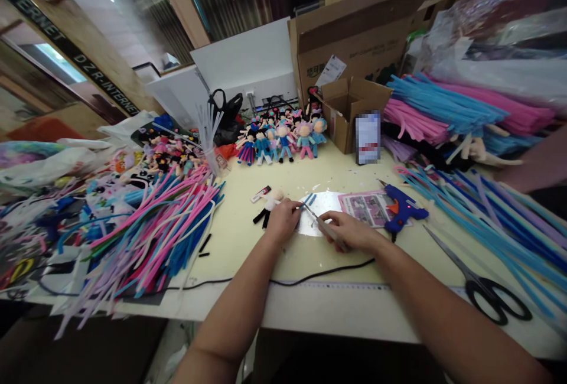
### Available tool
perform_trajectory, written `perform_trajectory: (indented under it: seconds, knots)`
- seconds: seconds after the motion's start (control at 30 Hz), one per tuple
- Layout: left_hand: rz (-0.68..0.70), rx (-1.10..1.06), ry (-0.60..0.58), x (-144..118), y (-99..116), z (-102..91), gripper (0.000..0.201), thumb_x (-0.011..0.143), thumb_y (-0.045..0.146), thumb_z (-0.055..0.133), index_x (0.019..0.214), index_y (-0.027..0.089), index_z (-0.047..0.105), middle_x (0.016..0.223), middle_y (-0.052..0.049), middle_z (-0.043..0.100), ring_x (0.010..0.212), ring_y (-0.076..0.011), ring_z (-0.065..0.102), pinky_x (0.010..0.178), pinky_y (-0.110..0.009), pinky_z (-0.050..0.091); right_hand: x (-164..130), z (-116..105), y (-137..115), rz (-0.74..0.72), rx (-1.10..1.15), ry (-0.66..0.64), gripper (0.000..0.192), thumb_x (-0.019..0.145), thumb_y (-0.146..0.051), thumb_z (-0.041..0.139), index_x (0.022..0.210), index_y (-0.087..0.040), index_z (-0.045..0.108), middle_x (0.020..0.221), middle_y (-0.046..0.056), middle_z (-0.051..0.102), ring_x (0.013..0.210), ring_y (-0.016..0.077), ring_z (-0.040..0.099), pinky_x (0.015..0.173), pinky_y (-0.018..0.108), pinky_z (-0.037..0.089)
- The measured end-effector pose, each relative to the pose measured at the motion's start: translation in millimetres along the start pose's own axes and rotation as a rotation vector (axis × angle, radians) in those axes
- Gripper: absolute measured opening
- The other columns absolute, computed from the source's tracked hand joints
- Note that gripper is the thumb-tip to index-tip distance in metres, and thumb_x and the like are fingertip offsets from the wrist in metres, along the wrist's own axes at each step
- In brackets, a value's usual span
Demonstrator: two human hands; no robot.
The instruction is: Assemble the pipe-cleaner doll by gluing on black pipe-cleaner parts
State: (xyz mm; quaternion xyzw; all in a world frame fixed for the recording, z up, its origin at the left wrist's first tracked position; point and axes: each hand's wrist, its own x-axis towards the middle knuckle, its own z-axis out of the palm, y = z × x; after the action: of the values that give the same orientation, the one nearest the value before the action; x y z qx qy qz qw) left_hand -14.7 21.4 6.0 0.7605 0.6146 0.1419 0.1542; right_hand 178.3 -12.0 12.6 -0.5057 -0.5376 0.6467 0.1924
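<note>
My left hand (282, 221) rests on the pale table (248, 242), fingers closed around a short blue pipe-cleaner piece (309, 201). Just left of it lies a small unfinished doll (269, 205) with black legs. My right hand (349, 231) grips small scissors (315, 218), their blades pointing up-left toward the blue piece. Both hands work over a shiny sheet (321, 210).
A blue glue gun (402, 210) lies right of my hands, beside a printed leaflet (365, 207). Large black-handled scissors (482, 283) lie at the right. Pipe-cleaner heaps (155, 236) fill the left and right sides. Finished dolls (283, 136) and cardboard boxes (354, 41) stand behind. A black cable (310, 280) crosses the front edge.
</note>
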Motion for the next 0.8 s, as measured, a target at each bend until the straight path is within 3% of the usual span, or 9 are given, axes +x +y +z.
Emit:
perform_trajectory:
  seconds: [0.8]
  knots:
    - [0.044,-0.010,0.006,-0.2,-6.1,6.7,0.031,0.087,0.025,0.046,0.110,0.022,0.066,0.098,-0.004,0.067,0.090,-0.0175,0.060,0.081,-0.027,0.044,3.5,1.1,2.3,-0.009,0.011,0.067,0.025,0.078,-0.036,0.055,0.097,-0.019,0.056,0.055,-0.005,0.053,0.035,0.0081,0.047,0.032,0.019,0.031]
